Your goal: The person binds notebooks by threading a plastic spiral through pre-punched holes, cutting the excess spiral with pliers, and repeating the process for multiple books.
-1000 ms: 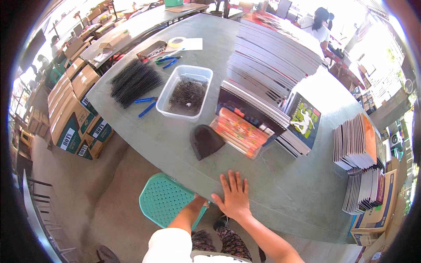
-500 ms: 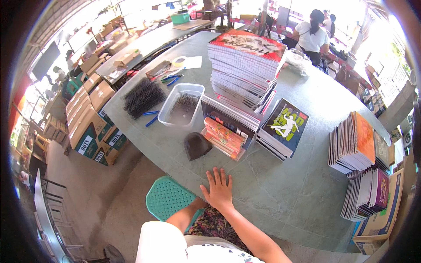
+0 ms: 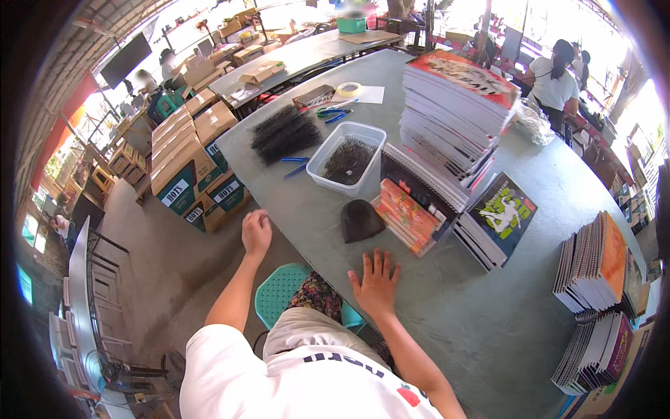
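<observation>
My right hand (image 3: 377, 288) lies flat on the grey-green table (image 3: 447, 314) near its front edge, fingers spread, holding nothing. Just beyond it sits a dark brown rounded object (image 3: 361, 221), perhaps a pad or pouch. My left hand (image 3: 257, 234) hovers at the table's left edge with its fingers curled in; nothing shows in it. Beside the brown object is an orange-patterned pack (image 3: 406, 218), lying against a tall stack of spiral-bound notebooks (image 3: 450, 105). Farther left stands a clear plastic tub (image 3: 347, 159) with small dark bits inside. Black coil bindings (image 3: 285, 134) lie in a heap next to blue-handled pliers (image 3: 337, 114).
A notebook pile with a dark green-lettered cover (image 3: 501, 213) stands right of the stack. More notebooks (image 3: 590, 265) sit at the table's right edge. Tape (image 3: 349, 89) lies at the back. Cardboard boxes (image 3: 185, 164) stand left, a green stool (image 3: 279, 290) below me. People sit farther off.
My left hand has come into view and is raised at the table's left edge. My right hand stays flat on the table. The whole view has shifted, showing more of the left side.
</observation>
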`<action>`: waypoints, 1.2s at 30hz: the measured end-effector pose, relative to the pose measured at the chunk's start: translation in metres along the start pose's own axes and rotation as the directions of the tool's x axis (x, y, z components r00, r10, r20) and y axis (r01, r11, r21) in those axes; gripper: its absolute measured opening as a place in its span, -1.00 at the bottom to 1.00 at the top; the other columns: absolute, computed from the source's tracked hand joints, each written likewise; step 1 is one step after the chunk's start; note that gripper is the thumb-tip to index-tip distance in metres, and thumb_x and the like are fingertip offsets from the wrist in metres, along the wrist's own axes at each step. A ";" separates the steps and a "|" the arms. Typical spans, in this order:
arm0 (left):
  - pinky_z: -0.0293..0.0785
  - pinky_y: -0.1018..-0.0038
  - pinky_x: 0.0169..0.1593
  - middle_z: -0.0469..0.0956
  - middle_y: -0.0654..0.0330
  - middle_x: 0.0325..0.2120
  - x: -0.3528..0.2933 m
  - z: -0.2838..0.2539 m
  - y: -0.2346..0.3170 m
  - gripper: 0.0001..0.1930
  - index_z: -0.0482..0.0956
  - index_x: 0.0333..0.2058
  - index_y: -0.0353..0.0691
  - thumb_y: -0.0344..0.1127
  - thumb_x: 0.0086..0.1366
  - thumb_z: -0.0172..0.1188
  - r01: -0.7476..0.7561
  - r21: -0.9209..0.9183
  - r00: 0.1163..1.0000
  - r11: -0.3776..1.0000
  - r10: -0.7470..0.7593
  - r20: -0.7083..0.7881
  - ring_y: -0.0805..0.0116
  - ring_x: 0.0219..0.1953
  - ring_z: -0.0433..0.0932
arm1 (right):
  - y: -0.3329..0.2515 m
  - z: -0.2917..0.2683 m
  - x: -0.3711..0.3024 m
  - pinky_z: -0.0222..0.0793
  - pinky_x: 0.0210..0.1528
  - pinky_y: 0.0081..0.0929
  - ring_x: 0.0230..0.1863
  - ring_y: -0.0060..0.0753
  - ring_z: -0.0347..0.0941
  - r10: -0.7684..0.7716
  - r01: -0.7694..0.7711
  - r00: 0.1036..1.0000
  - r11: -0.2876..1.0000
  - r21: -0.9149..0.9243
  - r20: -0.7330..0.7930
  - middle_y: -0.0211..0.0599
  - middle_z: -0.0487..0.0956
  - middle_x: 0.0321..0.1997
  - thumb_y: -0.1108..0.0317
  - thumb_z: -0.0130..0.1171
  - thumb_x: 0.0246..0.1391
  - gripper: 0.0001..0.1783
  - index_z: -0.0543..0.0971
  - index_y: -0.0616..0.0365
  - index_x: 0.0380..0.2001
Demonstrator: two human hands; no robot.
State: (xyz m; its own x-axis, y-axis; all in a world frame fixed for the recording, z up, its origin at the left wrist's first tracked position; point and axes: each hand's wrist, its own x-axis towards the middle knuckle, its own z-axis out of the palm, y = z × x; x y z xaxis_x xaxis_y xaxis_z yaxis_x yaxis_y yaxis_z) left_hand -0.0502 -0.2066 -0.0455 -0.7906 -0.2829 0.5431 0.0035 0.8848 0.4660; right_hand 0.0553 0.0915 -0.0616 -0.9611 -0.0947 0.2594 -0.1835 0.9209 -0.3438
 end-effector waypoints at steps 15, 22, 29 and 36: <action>0.17 0.13 0.06 0.25 -0.06 -0.01 0.140 0.112 -0.003 -0.45 0.29 0.02 -0.25 -0.28 0.06 0.25 -0.640 -0.485 0.480 0.596 0.803 0.354 -0.07 0.03 0.25 | -0.023 -0.008 -0.014 0.12 0.07 -0.09 0.00 0.07 0.24 0.624 -0.595 0.759 0.780 0.194 -0.183 0.02 0.36 -0.03 0.25 0.08 0.06 -0.68 0.38 0.23 -0.20; 0.11 0.08 0.12 0.22 -0.07 0.02 0.151 0.123 -0.013 -0.38 0.26 0.07 -0.22 -0.25 0.03 0.28 -0.605 -0.566 0.416 0.560 0.829 0.374 -0.09 0.08 0.18 | -0.034 0.003 -0.014 0.14 0.07 -0.17 -0.01 0.02 0.26 0.696 -0.707 0.607 0.693 0.140 -0.383 -0.02 0.37 -0.05 0.26 0.01 0.13 -0.70 0.38 0.23 -0.14; 0.14 0.06 0.09 0.24 -0.04 0.01 0.148 0.125 0.021 -0.47 0.37 0.01 -0.14 -0.19 0.06 0.28 -0.535 -0.752 0.560 0.385 0.828 0.026 -0.09 0.07 0.20 | 0.029 -0.023 0.019 0.07 0.17 -0.33 0.11 -0.25 0.23 0.734 -0.536 0.213 0.640 0.550 -0.645 -0.18 0.35 0.03 -0.05 -0.15 0.23 -0.42 0.29 0.24 0.06; 0.24 0.16 0.02 0.35 0.04 -0.08 0.178 0.129 0.044 -0.66 0.51 -0.14 -0.13 -0.22 0.08 0.25 -0.677 -0.494 0.603 0.545 0.796 0.052 0.02 -0.01 0.31 | 0.085 -0.078 0.106 0.13 0.12 -0.44 0.06 -0.43 0.27 0.600 -0.146 0.231 0.800 0.582 -0.766 -0.25 0.38 -0.01 -0.13 -0.19 0.22 -0.40 0.31 0.14 0.09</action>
State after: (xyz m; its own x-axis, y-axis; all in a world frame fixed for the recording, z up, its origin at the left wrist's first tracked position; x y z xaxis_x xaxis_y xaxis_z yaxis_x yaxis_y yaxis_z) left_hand -0.2698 -0.1703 -0.0181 -0.5060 0.5530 0.6619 0.8397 0.4911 0.2316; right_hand -0.0457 0.1892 0.0071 -0.1737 0.8201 0.5452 -0.1261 0.5306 -0.8382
